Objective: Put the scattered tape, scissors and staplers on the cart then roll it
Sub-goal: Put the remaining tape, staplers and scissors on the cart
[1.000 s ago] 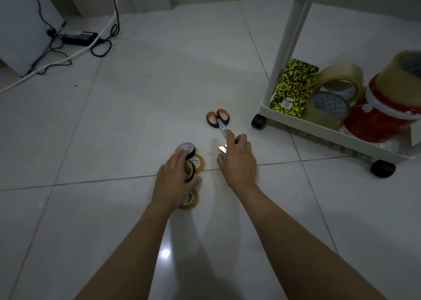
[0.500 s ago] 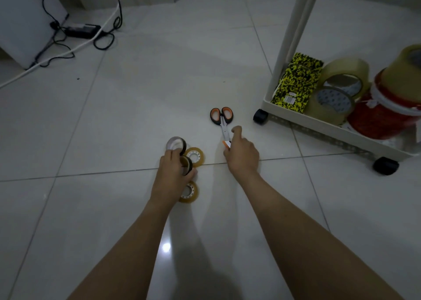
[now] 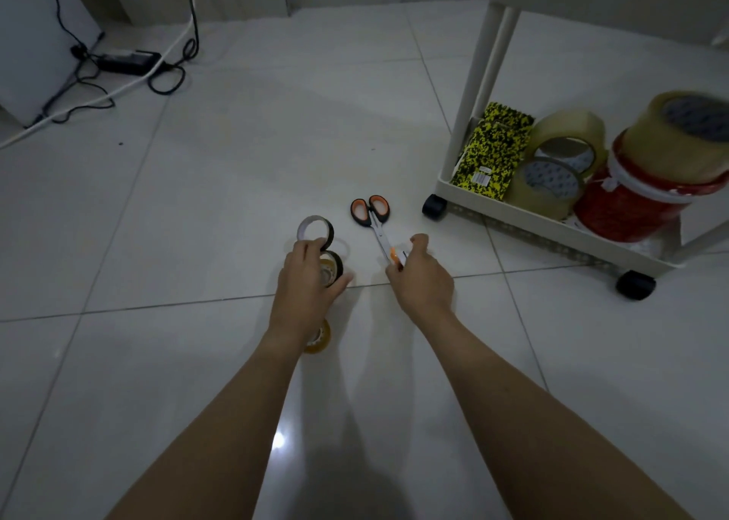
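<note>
Several small tape rolls lie clustered on the floor tiles. My left hand (image 3: 307, 279) grips two of them: a black roll with a white core (image 3: 315, 232) and a second dark roll (image 3: 333, 269). A yellowish roll (image 3: 320, 338) lies on the floor under my wrist. Orange-handled scissors (image 3: 372, 215) lie just right of the tapes, handles away from me. My right hand (image 3: 424, 279) pinches a small orange-and-silver item (image 3: 395, 257) at the scissors' blade tip. The white cart (image 3: 544, 229) stands at the right on black casters.
The cart's bottom tray holds large clear tape rolls (image 3: 568, 140), a red spool (image 3: 631, 207) and a yellow-black packet (image 3: 493, 150). At the back left, black cables and a power adapter (image 3: 126, 61) lie beside a white panel (image 3: 35, 38).
My left hand has closed around the dark tape rolls and lifted them slightly. My right hand has settled on the small orange item at the scissors' tip.
</note>
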